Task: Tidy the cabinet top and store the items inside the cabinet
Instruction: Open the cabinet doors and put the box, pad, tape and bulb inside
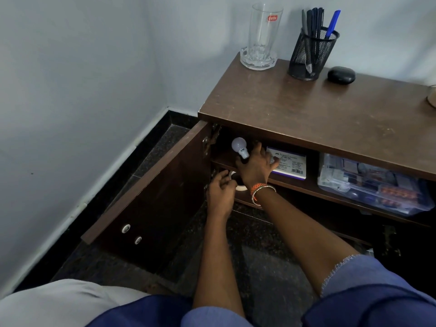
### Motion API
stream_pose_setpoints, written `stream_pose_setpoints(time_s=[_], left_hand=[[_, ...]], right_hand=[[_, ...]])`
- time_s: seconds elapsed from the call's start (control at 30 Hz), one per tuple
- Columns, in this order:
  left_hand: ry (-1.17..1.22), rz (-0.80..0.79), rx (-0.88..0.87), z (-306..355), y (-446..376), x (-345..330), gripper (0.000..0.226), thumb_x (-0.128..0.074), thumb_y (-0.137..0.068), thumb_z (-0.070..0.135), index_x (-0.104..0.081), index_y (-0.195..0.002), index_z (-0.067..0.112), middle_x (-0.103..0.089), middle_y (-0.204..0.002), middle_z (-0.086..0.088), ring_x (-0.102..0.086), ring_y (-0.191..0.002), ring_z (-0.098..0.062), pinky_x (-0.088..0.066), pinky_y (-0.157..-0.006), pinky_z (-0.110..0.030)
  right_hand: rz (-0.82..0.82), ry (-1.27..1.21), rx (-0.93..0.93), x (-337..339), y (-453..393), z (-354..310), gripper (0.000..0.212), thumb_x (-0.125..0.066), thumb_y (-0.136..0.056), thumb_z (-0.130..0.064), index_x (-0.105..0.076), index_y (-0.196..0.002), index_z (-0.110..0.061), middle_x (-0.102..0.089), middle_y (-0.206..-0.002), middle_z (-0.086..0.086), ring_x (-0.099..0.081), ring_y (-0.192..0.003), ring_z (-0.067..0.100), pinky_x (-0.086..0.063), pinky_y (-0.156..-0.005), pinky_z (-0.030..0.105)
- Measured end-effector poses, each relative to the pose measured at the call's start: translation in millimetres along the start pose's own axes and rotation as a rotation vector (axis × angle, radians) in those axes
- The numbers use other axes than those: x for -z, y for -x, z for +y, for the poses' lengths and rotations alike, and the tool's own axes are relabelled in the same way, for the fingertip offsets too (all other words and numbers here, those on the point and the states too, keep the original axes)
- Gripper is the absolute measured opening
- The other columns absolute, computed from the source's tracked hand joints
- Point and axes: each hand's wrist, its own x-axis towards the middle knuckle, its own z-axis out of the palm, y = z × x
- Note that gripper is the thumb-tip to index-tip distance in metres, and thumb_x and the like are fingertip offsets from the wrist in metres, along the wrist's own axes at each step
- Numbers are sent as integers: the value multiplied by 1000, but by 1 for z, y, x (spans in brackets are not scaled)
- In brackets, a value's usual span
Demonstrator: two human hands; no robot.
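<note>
While cabinet door gapes, right hand holds bulb

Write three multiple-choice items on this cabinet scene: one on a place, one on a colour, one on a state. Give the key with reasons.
1. Where is the light bulb?
A. on the cabinet top
B. inside the cabinet, on the upper shelf
C. on the floor

2. What colour is the one pen that differs from the rest in the mesh pen holder?
A. blue
B. red
C. green

3. How is the cabinet door?
A. shut
B. removed
C. swung open

Key: 1 B, the bulb sits under the cabinet top beside the right hand. 2 A, a blue pen stands among dark ones. 3 C, the door hangs open to the left on its hinges.
</note>
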Motion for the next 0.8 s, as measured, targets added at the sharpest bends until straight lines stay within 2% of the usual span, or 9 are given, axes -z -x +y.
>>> stream_pose_setpoints(time_s=[0.1, 0.2, 0.27, 0.33, 0.47, 0.6, 0.7, 0.77, 0.8], left_hand=[[8, -1, -7, 1, 1, 1, 43, -52, -90, 9, -49, -133, 13, -57, -110, 3, -53, -83, 3, -39, -62, -7], [15, 10, -33, 5, 1, 2, 42, -53, -89, 9, -52, -131, 13, -60, -119, -3, -56, -98, -7, -43, -71, -10], [12, 8, -53, 8, 2, 2, 41, -53, -88, 10, -53, -130, 14, -61, -120, -4, -57, -103, -11, -46, -81, -19], [4, -7, -67, 10, 3, -1, 39, -54, -88, 13, -55, -127, 16, -62, -116, -2, -58, -99, -9, -47, -84, -26], [-98, -92, -140, 18, 12, -14, 33, -56, -87, 16, -61, -120, 14, -66, -110, -4, -62, -97, -12, -49, -85, -28], [-275, -207, -233, 27, 29, -36, 34, -58, -82, 29, -63, -114, 22, -70, -105, -1, -64, -101, -15, -52, -93, -40], [-354, -288, -336, 39, 40, -51, 45, -59, -80, 29, -55, -124, 27, -67, -115, 0, -62, -107, -14, -51, -95, -35], [-398, -364, -441, 52, 58, -71, 53, -60, -85, 20, -45, -135, 28, -60, -119, 5, -58, -104, -8, -48, -89, -25], [-415, -375, -492, 54, 60, -73, 56, -60, -86, 19, -41, -138, 28, -60, -118, 3, -57, -101, -7, -48, -86, -25]], right_hand=[[17, -48, -21, 5, 5, -1, 67, -64, -80, -39, -39, -136, -11, -50, -135, 10, -40, -130, 30, -12, -110, 56], [69, -143, -25, 17, 19, -3, 65, -66, -78, -38, -42, -134, -14, -50, -132, 7, -42, -127, 27, -15, -110, 55], [108, -208, -21, 28, 32, -1, 62, -67, -79, -36, -43, -132, -17, -50, -131, 4, -42, -126, 23, -15, -110, 52], [140, -269, -18, 43, 46, 2, 59, -67, -79, -33, -43, -131, -18, -50, -131, 1, -42, -126, 19, -14, -110, 49], [156, -341, -19, 83, 64, 11, 54, -66, -81, -26, -43, -130, -20, -50, -128, -1, -40, -125, 15, -12, -112, 46], [194, -309, 37, 131, 74, 21, 50, -65, -80, -19, -47, -126, -23, -51, -125, -3, -41, -123, 14, -15, -111, 45], [198, -254, 43, 164, 82, 27, 46, -63, -79, -17, -49, -122, -27, -50, -125, -5, -41, -123, 13, -14, -110, 40], [257, -186, -2, 199, 92, 44, 44, -63, -79, -18, -50, -121, -27, -49, -125, -5, -39, -124, 14, -16, -110, 42], [273, -146, -13, 211, 94, 47, 44, -62, -79, -19, -50, -121, -26, -49, -125, -4, -39, -124, 15, -19, -111, 44]])
